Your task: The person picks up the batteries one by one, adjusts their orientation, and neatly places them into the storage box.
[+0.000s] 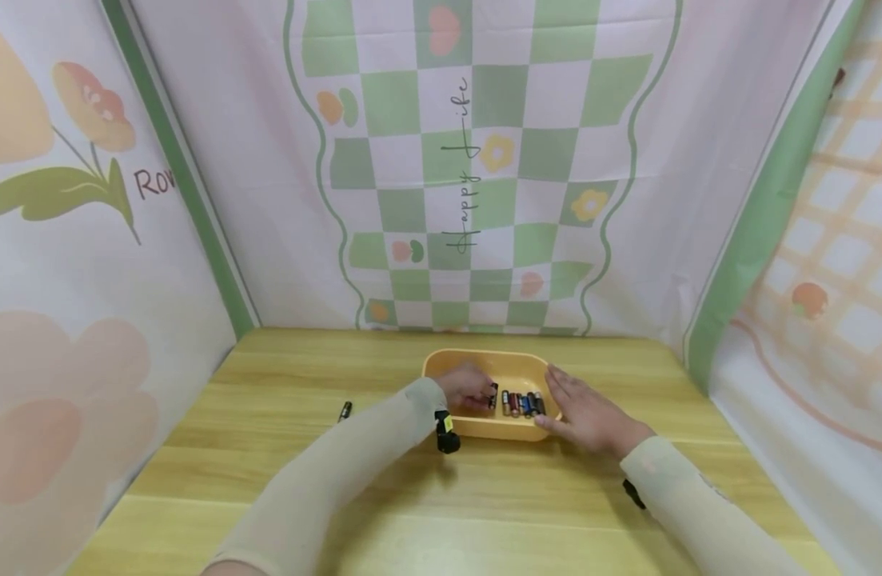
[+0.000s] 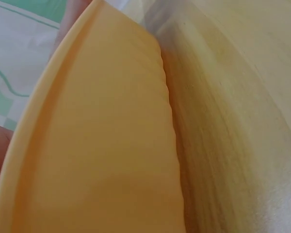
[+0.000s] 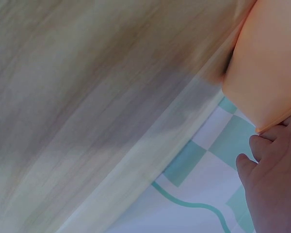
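A yellow-orange plastic basket (image 1: 484, 428) stands on the wooden table. Inside it, several small batteries (image 1: 523, 403) with dark, red and blue casings lie side by side toward the right. My left hand (image 1: 466, 386) reaches over the front rim and pinches a dark battery (image 1: 493, 396) just left of that row; part of its grip is hidden. At the basket's right end rests my right hand (image 1: 590, 414), fingers extended along the rim and thumb by the front corner. The left wrist view mostly shows the basket's outer wall (image 2: 102, 126). In the right wrist view, fingers (image 3: 264, 145) lie at the rim.
One more dark battery (image 1: 345, 410) lies on the wooden table (image 1: 282, 448), left of the basket and beyond my left forearm. A checkered green and white curtain (image 1: 469, 200) hangs behind the table's far edge. Printed fabric (image 1: 52, 320) hangs on both sides.
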